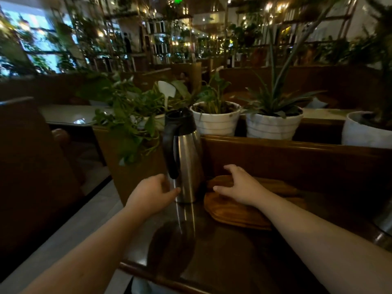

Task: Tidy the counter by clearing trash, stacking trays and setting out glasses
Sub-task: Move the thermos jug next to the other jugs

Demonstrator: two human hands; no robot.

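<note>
A steel thermos jug (186,158) with a black lid and handle stands on the dark wooden counter (222,257). My left hand (151,193) touches its lower left side, fingers curled around the base. Right of the jug lies a stack of wooden trays (233,211). My right hand (239,184) rests on top of the stack, fingers spread over the upper tray's far left corner. No glasses or trash show in the dim light.
A raised wooden ledge (297,151) runs behind the trays, carrying white plant pots (215,122) (273,126) (364,132). Leafy plants (127,115) hang left of the jug. A metal object (384,219) sits at the right edge. The floor aisle (70,236) lies to the left.
</note>
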